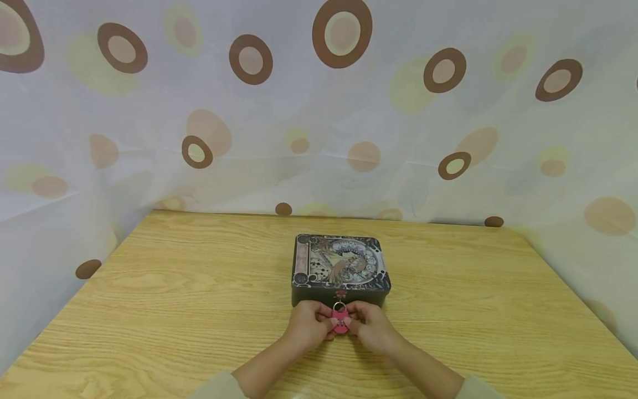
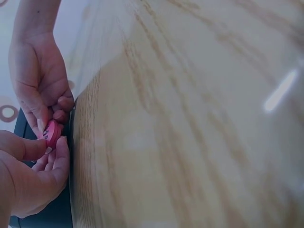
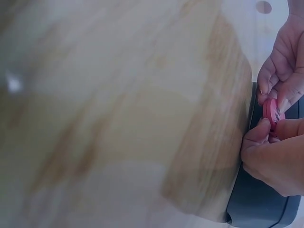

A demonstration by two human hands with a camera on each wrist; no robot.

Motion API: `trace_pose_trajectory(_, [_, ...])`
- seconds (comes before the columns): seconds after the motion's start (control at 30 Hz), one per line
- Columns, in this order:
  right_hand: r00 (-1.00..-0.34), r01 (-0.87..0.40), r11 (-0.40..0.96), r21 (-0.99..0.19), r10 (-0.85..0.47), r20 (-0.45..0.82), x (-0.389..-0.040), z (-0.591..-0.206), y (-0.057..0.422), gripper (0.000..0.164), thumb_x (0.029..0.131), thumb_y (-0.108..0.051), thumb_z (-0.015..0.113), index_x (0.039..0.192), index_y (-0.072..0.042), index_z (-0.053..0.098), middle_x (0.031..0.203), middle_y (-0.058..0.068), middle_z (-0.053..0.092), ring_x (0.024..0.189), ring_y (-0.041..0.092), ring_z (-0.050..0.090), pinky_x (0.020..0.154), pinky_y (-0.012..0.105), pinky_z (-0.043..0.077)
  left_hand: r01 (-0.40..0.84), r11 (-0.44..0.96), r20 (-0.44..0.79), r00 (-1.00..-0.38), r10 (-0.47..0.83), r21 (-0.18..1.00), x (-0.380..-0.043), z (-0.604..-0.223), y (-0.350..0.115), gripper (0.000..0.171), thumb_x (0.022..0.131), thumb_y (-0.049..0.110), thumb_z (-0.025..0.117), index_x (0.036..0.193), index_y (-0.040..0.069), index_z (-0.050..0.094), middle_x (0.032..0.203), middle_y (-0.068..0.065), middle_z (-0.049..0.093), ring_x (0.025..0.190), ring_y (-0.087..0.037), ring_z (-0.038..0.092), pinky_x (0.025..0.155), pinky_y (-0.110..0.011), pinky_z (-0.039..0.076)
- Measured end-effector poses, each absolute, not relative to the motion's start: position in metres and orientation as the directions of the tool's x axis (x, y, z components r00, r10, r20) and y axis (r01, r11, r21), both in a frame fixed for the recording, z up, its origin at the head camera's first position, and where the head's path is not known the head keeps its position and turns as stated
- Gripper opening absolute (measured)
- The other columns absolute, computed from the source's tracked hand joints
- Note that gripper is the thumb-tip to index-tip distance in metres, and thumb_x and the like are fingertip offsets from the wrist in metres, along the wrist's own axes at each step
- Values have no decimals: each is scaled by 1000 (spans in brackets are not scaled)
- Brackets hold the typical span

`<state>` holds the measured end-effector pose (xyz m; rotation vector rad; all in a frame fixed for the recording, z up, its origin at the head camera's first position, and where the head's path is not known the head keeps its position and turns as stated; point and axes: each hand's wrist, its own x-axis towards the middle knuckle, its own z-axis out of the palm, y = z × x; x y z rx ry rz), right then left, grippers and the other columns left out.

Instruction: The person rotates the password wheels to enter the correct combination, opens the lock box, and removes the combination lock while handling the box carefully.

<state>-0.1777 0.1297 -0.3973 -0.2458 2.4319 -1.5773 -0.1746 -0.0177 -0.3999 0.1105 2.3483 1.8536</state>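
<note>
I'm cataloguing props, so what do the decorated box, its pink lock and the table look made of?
Box: probably printed tin, with dark sides, rounded corners and an ornate picture on the lid.
Pink padlock: glossy pink body, plastic or painted metal, with a silvery metal shackle; both hands pinch it.
Table: light wood-grain top, likely laminate, given its sheen.

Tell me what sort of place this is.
Probably a makeshift recording corner: a bare wooden table closed in by a circle-patterned curtain, with only a decorated tin box and its pink padlock on it.

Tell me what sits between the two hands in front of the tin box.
A pink padlock, pinched by the left hand and right hand, its shackle at the tin box front; clearest in the head view.
</note>
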Motion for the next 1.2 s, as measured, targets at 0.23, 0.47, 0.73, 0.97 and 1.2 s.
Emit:
trace_pose_trajectory(0.23, [-954,47,390,-920,-256,-157,-178,-395,131,23,89,0,51,107,14,55,83,8,60,69,11,51,54,20,47,-49,234,-87,-984,154,971,-175,-398,-18,6,81,-9,60,83,-14,62,68,-14,64,53,-8,57,52,-24,58])
trace_pose_trajectory(0.47, [-951,68,368,-927,-258,-172,-178,-393,134,26,90,-1,49,109,15,53,89,12,62,72,11,55,57,22,48,-64,228,-100,-984,150,971,-175,-397,-18,7,82,-8,60,85,-14,62,69,-14,64,54,-8,57,53,-25,59])
trace_pose_trajectory(0.73, [-948,65,348,-935,-270,-166,-178,-395,136,28,86,-1,54,108,16,53,86,8,60,70,10,53,54,18,46,-67,225,-103,-983,154,972,-175,-397,-19,7,82,-9,60,85,-14,62,70,-15,64,55,-8,58,54,-25,59])
trace_pose_trajectory(0.97, [-947,42,333,-942,-287,-144,-178,-396,134,28,85,0,54,107,16,53,85,8,59,69,10,51,53,18,46,-75,233,-112,-982,151,970,-175,-397,-19,7,82,-9,60,85,-14,62,71,-15,65,55,-9,59,54,-25,59])
trace_pose_trajectory(1.2, [-951,29,355,-934,-279,-136,-178,-394,133,26,86,0,52,107,15,53,85,9,60,70,11,51,51,17,43,-53,234,-91,-984,153,971,-174,-396,-19,6,81,-9,60,84,-14,62,69,-15,64,55,-10,59,53,-25,59])
